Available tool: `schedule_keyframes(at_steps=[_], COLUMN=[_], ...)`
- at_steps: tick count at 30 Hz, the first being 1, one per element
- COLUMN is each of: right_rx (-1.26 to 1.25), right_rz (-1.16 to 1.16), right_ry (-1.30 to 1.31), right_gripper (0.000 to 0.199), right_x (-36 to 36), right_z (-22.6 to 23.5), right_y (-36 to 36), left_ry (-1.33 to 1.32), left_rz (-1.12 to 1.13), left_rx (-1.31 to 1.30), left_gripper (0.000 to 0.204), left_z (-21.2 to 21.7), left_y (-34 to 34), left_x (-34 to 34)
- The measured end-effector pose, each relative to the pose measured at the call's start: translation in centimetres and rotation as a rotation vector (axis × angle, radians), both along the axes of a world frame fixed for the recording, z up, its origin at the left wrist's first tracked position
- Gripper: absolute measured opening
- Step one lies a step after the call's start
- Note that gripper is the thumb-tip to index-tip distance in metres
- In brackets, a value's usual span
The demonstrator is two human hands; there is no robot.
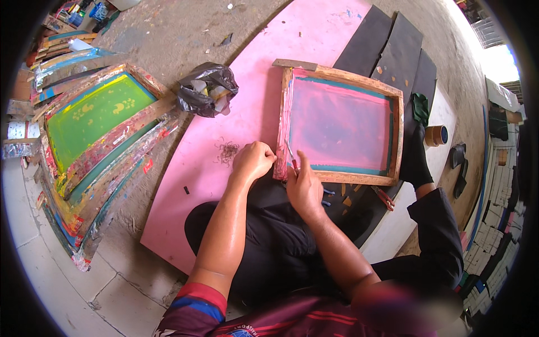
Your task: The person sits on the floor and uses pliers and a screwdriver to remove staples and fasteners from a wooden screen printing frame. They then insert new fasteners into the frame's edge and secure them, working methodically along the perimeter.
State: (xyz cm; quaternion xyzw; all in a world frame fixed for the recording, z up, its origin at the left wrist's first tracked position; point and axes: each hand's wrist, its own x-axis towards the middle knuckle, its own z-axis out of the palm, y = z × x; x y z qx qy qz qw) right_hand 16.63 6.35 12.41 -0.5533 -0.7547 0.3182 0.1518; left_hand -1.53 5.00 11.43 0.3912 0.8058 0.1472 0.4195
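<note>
A wooden screen-printing frame with pink-stained mesh lies tilted in front of me, its left bar smeared with pink and red. My right hand grips a screwdriver with a red handle, its thin metal shaft pointing up along that left bar. At the outer side of the same bar, my left hand is closed with its fingers curled; whatever they pinch is hidden. Left of it, a small heap of thin dark bits lies on the pink board. Blue-handled pliers rest just below the frame, partly covered.
Red-handled pliers lie by the frame's lower right corner. A black plastic bag stands on the board's far left. More paint-stained frames lean at left. Black sheets lie behind; a round container stands at right near my foot.
</note>
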Motion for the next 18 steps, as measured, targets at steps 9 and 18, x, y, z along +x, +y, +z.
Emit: schedule_keyframes(at_steps=[9, 18], right_rx=[0.224, 0.191], right_rz=[0.37, 0.3], right_ry=[0.002, -0.082], right_gripper=[0.018, 0.021], right_x=[-1.9, -5.0], right_z=[-3.4, -4.1], right_y=[6.9, 12.0], left_ry=[0.015, -0.031], left_rz=[-0.009, 0.019], left_rx=[0.053, 0.016], left_gripper=[0.029, 0.034], left_z=[-0.5, -0.2], left_y=[-0.2, -0.1], left_x=[-0.4, -0.6])
